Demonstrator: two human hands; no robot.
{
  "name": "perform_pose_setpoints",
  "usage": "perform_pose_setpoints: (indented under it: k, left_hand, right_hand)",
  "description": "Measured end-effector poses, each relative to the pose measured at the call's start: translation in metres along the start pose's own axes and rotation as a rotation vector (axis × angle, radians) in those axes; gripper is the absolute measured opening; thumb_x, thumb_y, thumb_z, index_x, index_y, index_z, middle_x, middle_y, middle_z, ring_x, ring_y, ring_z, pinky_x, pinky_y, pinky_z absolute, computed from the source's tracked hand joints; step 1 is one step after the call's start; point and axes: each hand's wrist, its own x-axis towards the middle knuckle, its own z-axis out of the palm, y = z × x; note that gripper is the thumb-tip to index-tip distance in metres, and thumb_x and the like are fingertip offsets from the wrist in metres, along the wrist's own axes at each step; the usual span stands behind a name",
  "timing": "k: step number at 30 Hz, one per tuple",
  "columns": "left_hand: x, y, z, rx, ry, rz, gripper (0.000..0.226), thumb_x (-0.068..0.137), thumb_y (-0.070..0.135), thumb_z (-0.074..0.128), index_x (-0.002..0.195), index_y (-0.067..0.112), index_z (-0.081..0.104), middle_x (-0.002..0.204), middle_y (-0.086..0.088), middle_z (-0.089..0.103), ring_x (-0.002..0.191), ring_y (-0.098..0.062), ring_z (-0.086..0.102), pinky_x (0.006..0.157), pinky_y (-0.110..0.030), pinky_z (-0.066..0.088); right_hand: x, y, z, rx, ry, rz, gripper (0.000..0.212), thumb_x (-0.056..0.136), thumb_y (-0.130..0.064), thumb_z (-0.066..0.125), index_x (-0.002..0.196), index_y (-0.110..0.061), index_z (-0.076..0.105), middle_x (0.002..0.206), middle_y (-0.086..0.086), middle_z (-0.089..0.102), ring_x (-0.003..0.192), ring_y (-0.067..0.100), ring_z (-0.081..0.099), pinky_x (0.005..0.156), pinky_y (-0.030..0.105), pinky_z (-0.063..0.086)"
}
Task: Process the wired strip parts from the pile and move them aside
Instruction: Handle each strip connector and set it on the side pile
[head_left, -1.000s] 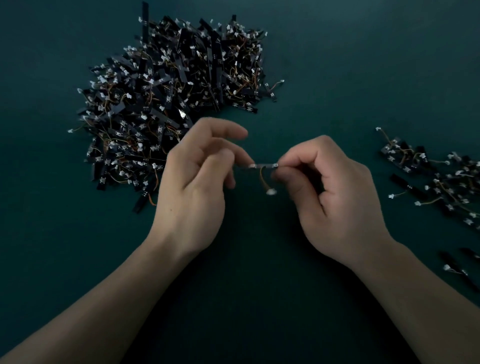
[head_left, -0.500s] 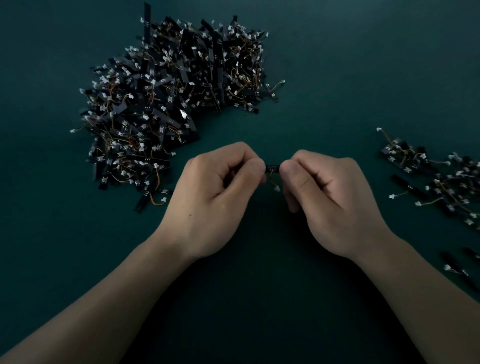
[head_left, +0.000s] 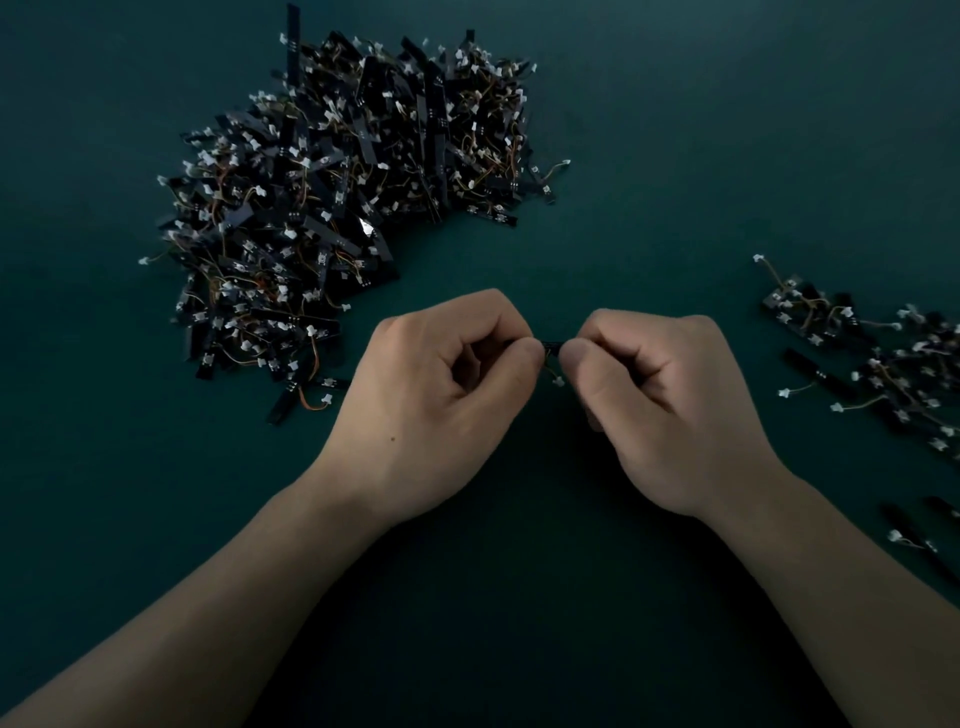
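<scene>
Dark teal table surface (head_left: 675, 130) bearing, at 11 o'clock, a pile (head_left: 343, 208) of black strips speckled with white plugs and threaded with orange and yellow wires, at 3 o'clock a smaller group (head_left: 883, 364) in the same colours, and at centre one black strip part (head_left: 551, 345) with a white connector (head_left: 558, 382).

The left hand (head_left: 436, 395) and right hand (head_left: 670, 405) hide both ends of the wired strip part (head_left: 551, 345), and the set-aside strips (head_left: 883, 364) run off the right edge.

A: Illumination?
B: Dim throughout. The table (head_left: 675, 130) reads lighter toward the top; deep shadow fills the bottom centre.
A: Sharpness?
B: Acceptable centrally. The small pile (head_left: 906, 376) softens at the right edge; one glint in the large pile (head_left: 337, 208).
</scene>
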Motion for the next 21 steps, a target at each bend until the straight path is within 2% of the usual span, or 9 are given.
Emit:
perform_pose_setpoints:
  k: [7, 11, 15, 21]
  left_hand:
    - [0.0, -0.0006, -0.0003, 0.006, -0.01, -0.01, 0.023, 0.095, 0.018, 0.06, 0.072, 0.021, 0.061, 0.059, 0.001, 0.052, 0.053, -0.013, 0.046, 0.05, -0.024, 0.036]
    - [0.0, -0.0009, -0.0002, 0.011, -0.017, -0.003, 0.022, 0.096, 0.019, 0.06, 0.073, 0.02, 0.061, 0.06, 0.0, 0.052, 0.054, -0.014, 0.046, 0.051, -0.024, 0.036]
    - [-0.0007, -0.0008, -0.0028, -0.05, -0.061, 0.02, 0.022, 0.096, 0.015, 0.059, 0.074, 0.016, 0.06, 0.06, 0.0, 0.049, 0.054, -0.008, 0.042, 0.052, -0.022, 0.035]
    - [-0.0004, -0.0003, -0.0024, -0.027, -0.059, 0.029, 0.023, 0.095, 0.012, 0.058, 0.073, 0.018, 0.058, 0.06, 0.0, 0.049, 0.054, -0.009, 0.042, 0.052, -0.023, 0.035]
  right_hand:
    - [0.0, -0.0013, -0.0007, 0.03, -0.028, 0.009, 0.042, 0.098, -0.03, 0.053, 0.061, -0.013, 0.05, 0.05, 0.006, 0.049, 0.043, 0.026, 0.045, 0.044, 0.045, 0.034]
    - [-0.0003, 0.0003, -0.0028, 0.045, -0.049, 0.01, 0.045, 0.101, -0.025, 0.053, 0.061, -0.004, 0.051, 0.051, 0.01, 0.049, 0.044, 0.028, 0.045, 0.046, 0.046, 0.034]
    - [-0.0009, -0.0014, -0.0025, 0.065, -0.05, 0.0, 0.042, 0.098, -0.029, 0.052, 0.061, -0.009, 0.054, 0.051, 0.009, 0.052, 0.044, 0.027, 0.046, 0.045, 0.045, 0.034]
    - [-0.0011, -0.0007, -0.0025, 0.077, -0.055, -0.001, 0.042, 0.1, -0.024, 0.053, 0.063, -0.005, 0.053, 0.052, 0.012, 0.052, 0.044, 0.03, 0.046, 0.045, 0.046, 0.033]
